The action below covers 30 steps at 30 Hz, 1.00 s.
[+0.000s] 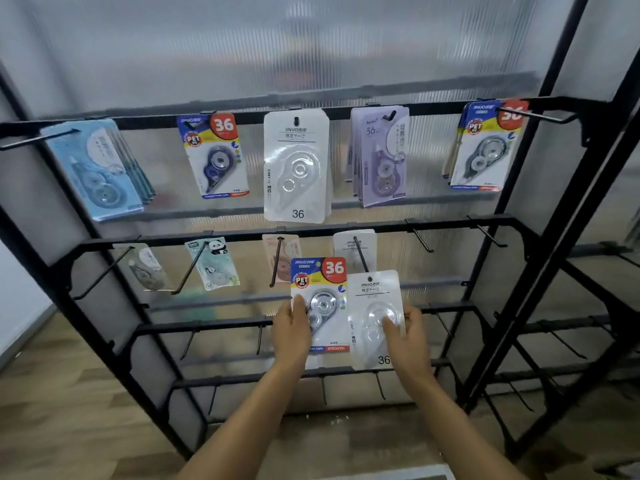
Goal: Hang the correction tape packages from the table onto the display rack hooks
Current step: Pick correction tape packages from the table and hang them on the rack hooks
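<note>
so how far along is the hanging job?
Done: the top rail carries five hung groups, the second rail four. In hand: left hand holds a blue 36 package, right hand a white package, neither hooked. Left: two bare hooks on that rail and the lower rows; the table is out of view.

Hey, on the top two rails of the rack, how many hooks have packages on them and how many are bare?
Hooks with packages: 9
Bare hooks: 2
Total: 11 hooks

Two packages [320,303] in raised hands [291,332]
</note>
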Motion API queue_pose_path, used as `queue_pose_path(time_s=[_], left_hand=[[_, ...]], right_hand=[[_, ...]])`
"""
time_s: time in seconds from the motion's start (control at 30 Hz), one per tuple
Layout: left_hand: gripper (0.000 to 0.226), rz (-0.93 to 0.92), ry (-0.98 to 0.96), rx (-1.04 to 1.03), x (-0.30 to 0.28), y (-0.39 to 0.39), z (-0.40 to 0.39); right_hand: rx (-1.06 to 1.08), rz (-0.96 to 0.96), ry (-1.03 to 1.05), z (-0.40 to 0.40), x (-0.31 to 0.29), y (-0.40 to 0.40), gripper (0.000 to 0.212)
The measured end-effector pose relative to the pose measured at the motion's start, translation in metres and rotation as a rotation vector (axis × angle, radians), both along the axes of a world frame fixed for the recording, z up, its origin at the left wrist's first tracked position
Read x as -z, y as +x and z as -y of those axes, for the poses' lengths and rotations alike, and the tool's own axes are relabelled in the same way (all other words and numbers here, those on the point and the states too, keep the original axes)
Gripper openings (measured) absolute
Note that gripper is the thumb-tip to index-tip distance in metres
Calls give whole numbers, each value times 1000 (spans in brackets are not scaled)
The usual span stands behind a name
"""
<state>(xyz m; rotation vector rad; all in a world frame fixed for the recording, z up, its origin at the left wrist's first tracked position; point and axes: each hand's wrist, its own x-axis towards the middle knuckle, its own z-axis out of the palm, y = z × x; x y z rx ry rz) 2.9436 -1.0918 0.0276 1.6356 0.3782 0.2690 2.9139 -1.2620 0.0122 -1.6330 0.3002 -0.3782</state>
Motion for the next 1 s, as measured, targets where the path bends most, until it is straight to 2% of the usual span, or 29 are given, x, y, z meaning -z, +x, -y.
queue_pose_path(time_s=[0.23,0.37,0.53,0.7,0.83,0.9,1.0], left_hand=[[29,-1,-8,-29,3,8,4],[30,-10,4,4,1,19,1],[23,27,83,85,-10,44,-4],[23,0,49,221,-18,57,-1],[20,3,36,256,-24,61,7],[21,7,36,279,-28,59,12],[22,37,37,344,-36,56,24]], right_hand=[[-38,-2,-84,6,8,22,20],[-60,-91,-163,2,-1,63,26],[-19,-259,-361,-5,-19,118,27],[-10,-386,-392,-6,-21,140,38],[35,-367,-242,6,-20,128,58],[93,-312,-210,15,-23,118,50],[195,-120,-161,28,-36,100,27]])
